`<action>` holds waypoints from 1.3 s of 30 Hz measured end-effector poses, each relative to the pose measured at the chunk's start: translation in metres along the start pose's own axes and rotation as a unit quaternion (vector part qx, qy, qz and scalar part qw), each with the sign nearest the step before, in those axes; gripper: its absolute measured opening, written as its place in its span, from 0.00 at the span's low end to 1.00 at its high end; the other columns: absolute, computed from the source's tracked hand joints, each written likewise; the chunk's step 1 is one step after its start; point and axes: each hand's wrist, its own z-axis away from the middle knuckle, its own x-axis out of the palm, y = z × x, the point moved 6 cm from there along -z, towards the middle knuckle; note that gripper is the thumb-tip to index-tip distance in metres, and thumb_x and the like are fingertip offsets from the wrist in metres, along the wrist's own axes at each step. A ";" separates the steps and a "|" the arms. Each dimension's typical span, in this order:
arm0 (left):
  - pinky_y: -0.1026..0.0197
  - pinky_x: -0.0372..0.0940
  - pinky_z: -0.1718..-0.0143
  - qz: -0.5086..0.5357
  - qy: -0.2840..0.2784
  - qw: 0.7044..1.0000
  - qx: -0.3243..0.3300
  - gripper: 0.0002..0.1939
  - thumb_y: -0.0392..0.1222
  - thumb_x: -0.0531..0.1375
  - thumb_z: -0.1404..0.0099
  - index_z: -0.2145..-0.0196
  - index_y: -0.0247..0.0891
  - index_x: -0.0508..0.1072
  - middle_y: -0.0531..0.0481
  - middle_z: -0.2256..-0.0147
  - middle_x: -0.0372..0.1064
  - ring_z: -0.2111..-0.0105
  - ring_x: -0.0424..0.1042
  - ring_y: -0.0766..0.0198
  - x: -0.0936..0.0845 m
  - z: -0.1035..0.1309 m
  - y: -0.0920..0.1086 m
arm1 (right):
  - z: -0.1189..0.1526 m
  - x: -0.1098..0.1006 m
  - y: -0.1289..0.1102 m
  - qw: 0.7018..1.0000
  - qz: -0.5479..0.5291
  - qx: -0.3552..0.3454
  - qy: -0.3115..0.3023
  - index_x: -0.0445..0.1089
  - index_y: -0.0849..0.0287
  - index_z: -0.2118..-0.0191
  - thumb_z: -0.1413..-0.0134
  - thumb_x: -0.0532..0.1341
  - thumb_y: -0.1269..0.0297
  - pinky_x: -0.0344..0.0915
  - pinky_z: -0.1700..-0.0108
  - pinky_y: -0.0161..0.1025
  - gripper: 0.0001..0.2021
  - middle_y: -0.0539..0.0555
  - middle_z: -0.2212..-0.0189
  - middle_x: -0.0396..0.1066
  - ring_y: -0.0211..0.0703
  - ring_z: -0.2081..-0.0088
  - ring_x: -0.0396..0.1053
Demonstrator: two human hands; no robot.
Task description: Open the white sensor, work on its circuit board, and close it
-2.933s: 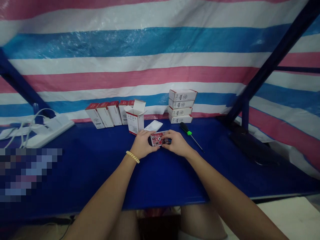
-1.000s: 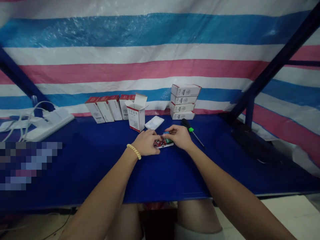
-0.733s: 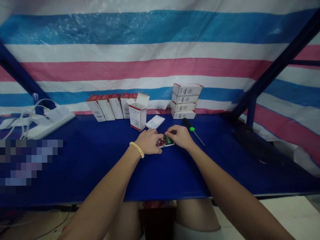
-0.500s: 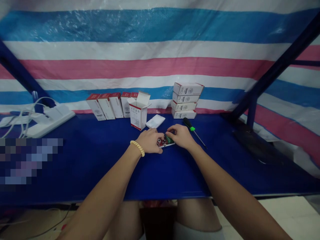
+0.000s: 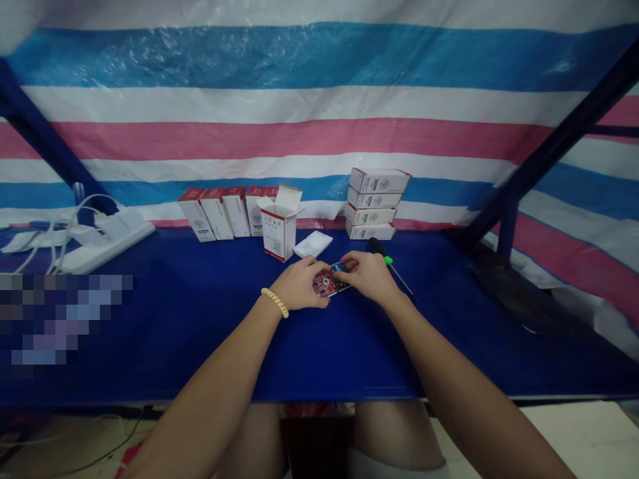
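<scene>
Between the two hands, just above the blue table [image 5: 319, 346], sits a small red circuit board [image 5: 327, 283]. Left hand [image 5: 299, 285] grips its left end, fingers curled over the edge; right hand [image 5: 368, 275] pinches its right end, where a blue-green part shows. Long axis of the board runs left to right, tilted slightly up toward the right hand. Both hands touch it, so neither is nearer. Behind lie a white cover [image 5: 313, 244], an open box [image 5: 279, 223], a row of boxes [image 5: 219, 213] and a stack of boxes [image 5: 375, 203]. A screwdriver [image 5: 389, 261] lies just beside the right hand, untouched.
</scene>
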 end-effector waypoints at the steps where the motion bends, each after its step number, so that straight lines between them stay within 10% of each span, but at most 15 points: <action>1: 0.53 0.68 0.56 0.001 0.006 1.000 0.001 0.30 0.46 0.68 0.54 0.52 0.39 0.71 0.47 0.59 0.66 0.61 0.71 0.56 -0.001 0.000 0.002 | 0.000 -0.001 0.000 1.000 0.000 0.002 0.004 0.75 0.60 0.65 0.59 0.66 0.60 0.63 0.66 0.36 0.13 0.53 0.72 0.74 0.40 0.70 0.70; 26: 0.53 0.69 0.56 0.046 0.063 0.997 -0.008 0.21 0.45 0.68 0.55 0.63 0.37 0.74 0.48 0.61 0.64 0.62 0.70 0.57 -0.004 -0.002 0.001 | 0.003 -0.014 -0.004 0.987 -0.103 0.018 0.123 0.77 0.61 0.64 0.62 0.64 0.62 0.67 0.64 0.39 0.15 0.54 0.72 0.76 0.41 0.70 0.71; 39: 0.54 0.67 0.54 0.029 0.062 0.997 0.033 0.20 0.44 0.66 0.52 0.59 0.38 0.76 0.48 0.58 0.63 0.60 0.70 0.58 -0.002 -0.002 0.007 | 0.000 -0.009 0.003 0.995 -0.040 0.044 0.080 0.76 0.62 0.69 0.64 0.64 0.63 0.64 0.67 0.38 0.12 0.53 0.76 0.73 0.40 0.72 0.69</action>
